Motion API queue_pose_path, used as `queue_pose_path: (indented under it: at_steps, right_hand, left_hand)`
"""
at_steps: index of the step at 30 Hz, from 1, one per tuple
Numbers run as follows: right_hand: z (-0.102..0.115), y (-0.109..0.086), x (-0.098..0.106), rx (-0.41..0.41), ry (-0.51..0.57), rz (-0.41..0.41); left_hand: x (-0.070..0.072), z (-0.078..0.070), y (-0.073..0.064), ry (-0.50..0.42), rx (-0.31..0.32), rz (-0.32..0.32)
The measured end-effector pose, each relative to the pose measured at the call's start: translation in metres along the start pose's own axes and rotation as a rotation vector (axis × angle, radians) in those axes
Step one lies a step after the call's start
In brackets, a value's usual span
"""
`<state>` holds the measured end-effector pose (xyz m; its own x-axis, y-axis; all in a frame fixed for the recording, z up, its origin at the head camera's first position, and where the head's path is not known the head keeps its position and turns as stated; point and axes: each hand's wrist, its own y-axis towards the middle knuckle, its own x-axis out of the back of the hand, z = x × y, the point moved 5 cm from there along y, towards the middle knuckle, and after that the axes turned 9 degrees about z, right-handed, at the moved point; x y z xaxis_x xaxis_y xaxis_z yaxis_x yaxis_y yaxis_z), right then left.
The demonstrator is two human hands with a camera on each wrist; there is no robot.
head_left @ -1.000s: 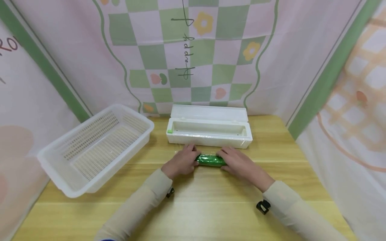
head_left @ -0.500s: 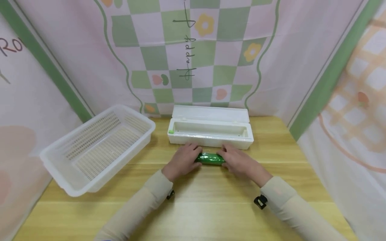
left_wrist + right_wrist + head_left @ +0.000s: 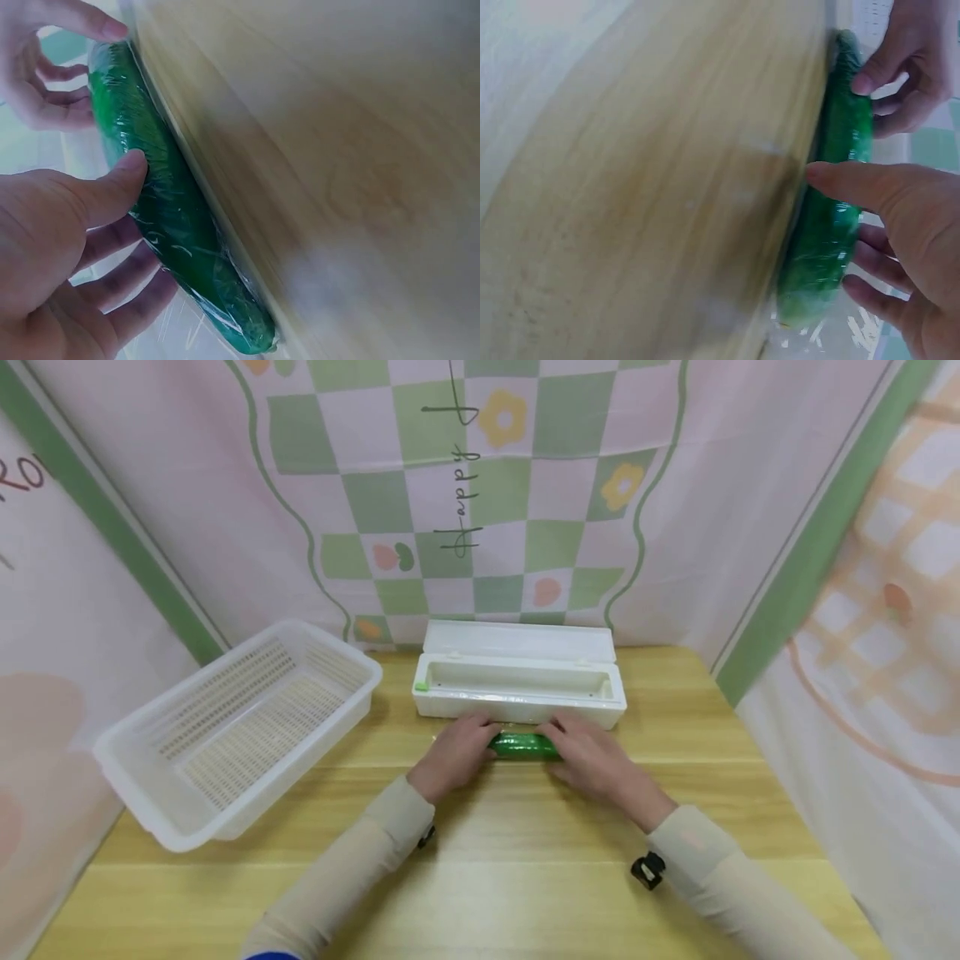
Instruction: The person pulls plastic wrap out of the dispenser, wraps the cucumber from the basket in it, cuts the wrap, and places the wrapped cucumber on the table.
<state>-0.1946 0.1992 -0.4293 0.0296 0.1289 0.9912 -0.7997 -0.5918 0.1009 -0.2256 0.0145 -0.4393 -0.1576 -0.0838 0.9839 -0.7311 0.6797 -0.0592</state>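
A green cucumber [image 3: 523, 746] wrapped in clear cling film lies crosswise on the table, just in front of a white cling film dispenser box [image 3: 517, 708] whose lid stands open. My left hand [image 3: 457, 752] holds its left part, and my right hand [image 3: 592, 758] holds its right part. In the left wrist view, the left thumb presses the near side of the cucumber [image 3: 180, 217], with the fingers on the far side. The right wrist view shows the right hand [image 3: 911, 232] placed likewise. Loose film [image 3: 840, 341] spreads beyond the cucumber's end.
To the left stands a white slotted plastic basket [image 3: 300, 760], its long side slanting. A small green slider [image 3: 422, 687] sits at the box's left end. Behind the wooden table [image 3: 510, 877] hangs a checked, flowered cloth [image 3: 495, 493].
The cucumber has shifted slightly away from me, nearer the box, and both hands have gone forward with it. The box and basket stay put.
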Motion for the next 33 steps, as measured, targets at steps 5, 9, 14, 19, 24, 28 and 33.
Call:
queue_pose_path:
  at_steps: [5,9,14,19,24,28,33]
  right_hand:
    - [-0.004,0.005,-0.004,-0.025,-0.034,0.007]
    - [-0.007,0.007,-0.002,-0.011,-0.035,0.013]
    - [-0.008,0.008,0.007,0.004,0.072,0.075]
    - [-0.006,0.009,0.015,0.005,0.139,0.135]
    - [-0.002,0.008,0.023,0.037,0.143,0.148]
    - [-0.001,0.005,0.026,0.046,0.103,0.165]
    - [0.001,0.004,0.029,0.033,0.026,0.123]
  left_hand:
    - [0.001,-0.003,0.001,-0.004,-0.001,-0.013]
    - [0.002,-0.005,-0.002,0.025,-0.003,-0.041]
    - [0.005,-0.009,-0.003,0.103,-0.027,-0.094]
    - [0.005,-0.012,-0.003,0.164,-0.071,-0.176]
    - [0.007,-0.012,-0.007,0.171,-0.095,-0.248]
    - [0.009,-0.013,-0.009,0.174,-0.096,-0.238]
    - [0.013,-0.012,-0.007,0.119,-0.070,-0.156]
